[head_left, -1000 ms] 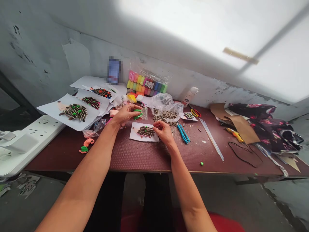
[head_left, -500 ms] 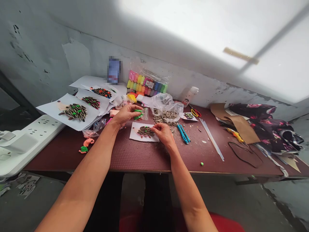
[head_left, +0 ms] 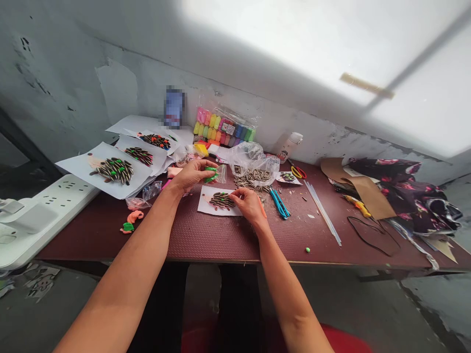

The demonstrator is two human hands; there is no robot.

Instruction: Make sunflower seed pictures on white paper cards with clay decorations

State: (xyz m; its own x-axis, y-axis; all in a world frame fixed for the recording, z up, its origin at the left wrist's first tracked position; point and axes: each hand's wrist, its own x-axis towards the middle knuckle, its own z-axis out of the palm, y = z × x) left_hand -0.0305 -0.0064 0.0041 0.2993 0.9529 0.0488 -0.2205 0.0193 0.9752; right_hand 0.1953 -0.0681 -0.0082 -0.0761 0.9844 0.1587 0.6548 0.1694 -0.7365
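Note:
A small white card (head_left: 204, 206) lies flat on the table, bearing a hedgehog figure (head_left: 221, 200) of striped sunflower seeds with green dots. My left hand (head_left: 194, 175) is above the card's far edge, its fingers closed around green modelling clay (head_left: 210, 174) in a small clear bag. At the card's right side my right hand (head_left: 250, 203) has thumb and index finger pinched together by the seeds. Whatever is between those fingertips is too small to make out. Behind the card is a heap of loose sunflower seeds (head_left: 257, 177) beside a crumpled clear bag (head_left: 250, 154).
Sheets with more seed hedgehogs (head_left: 116, 171) lie at the left, near a white power strip (head_left: 47, 211). A blue utility knife (head_left: 279, 203), scissors (head_left: 299, 171), clear glue sticks (head_left: 324, 213) and a yellow glue gun (head_left: 357, 205) lie to the right. Coloured clay packs (head_left: 224, 128) lean on the wall.
Both hands stay in nearly the same place. The right hand has shifted very slightly; the left still holds the green clay.

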